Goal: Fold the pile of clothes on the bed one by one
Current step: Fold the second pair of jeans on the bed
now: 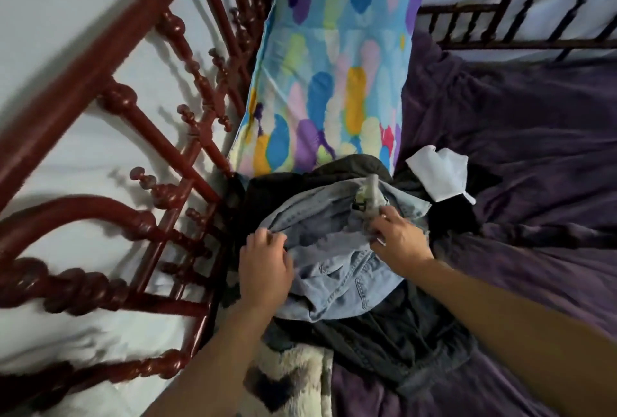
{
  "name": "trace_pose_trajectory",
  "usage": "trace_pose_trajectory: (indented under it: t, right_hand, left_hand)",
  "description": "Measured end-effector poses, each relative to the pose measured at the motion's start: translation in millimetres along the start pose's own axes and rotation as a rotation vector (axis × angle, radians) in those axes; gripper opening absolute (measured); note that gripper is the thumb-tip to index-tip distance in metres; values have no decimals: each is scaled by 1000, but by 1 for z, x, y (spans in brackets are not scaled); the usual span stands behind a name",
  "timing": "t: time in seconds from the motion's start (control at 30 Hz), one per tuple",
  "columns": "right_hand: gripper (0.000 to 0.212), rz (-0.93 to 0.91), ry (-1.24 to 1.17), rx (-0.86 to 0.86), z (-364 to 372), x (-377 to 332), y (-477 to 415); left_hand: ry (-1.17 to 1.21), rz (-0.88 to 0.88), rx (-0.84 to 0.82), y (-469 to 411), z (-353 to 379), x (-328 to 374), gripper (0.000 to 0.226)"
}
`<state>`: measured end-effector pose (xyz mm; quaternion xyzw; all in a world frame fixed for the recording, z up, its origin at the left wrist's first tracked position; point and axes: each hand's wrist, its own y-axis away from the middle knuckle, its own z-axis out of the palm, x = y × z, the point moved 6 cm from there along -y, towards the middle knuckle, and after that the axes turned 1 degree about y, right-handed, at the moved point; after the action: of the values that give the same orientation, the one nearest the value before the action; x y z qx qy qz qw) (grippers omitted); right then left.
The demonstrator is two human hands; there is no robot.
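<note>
Denim garment [334, 269], top of the dark clothes pile [384, 333] on the bed [534, 166]; our left hand [265, 266] and right hand [399, 239] each gripped an edge. We judged lifting clear, then spreading flat, best.

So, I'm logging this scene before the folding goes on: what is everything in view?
pillow: one, multicoloured, head of the bed
denim garment: one, light blue, atop the pile
dark clothes: count unclear, grey-black, under the denim garment
white cloth: one, white, right of the pile
bedsheet: one, purple, covering the bed
bed frame: one, red-brown, left side
railing: one, dark, top right
fluffy fabric: one, cream and black, bottom edge
left grip: one, holds the denim garment's left edge
right grip: one, holds the denim garment's top
</note>
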<state>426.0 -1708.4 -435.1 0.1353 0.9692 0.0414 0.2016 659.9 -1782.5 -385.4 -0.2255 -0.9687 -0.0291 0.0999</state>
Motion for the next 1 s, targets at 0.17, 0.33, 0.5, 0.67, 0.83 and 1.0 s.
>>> trace_pose_trajectory:
  t: [0.17,0.33,0.5,0.67,0.83,1.0]
  right_hand:
    - [18,269,-48,-168,23,88,119]
    - [14,562,-234,-411,70,135,176]
    - [32,751,-225,-86,71,182,157]
    - [101,785,-571,-288,105,196,114]
    - [45,749,-598,-502,144,190,159]
    - [43,754,-637,-591,145,216,249]
  left_hand:
    - [-21,219,-57,-45,27,79,37]
    - [-215,233,-525,-28,113,119,40]
    - [-410,312,-704,29,155,119,44]
    - [-470,323,-557,18,149,136,33]
    - [-8,227,-521,-32,155,194,28]
    - [-27,282,-634,-55,203,263,40]
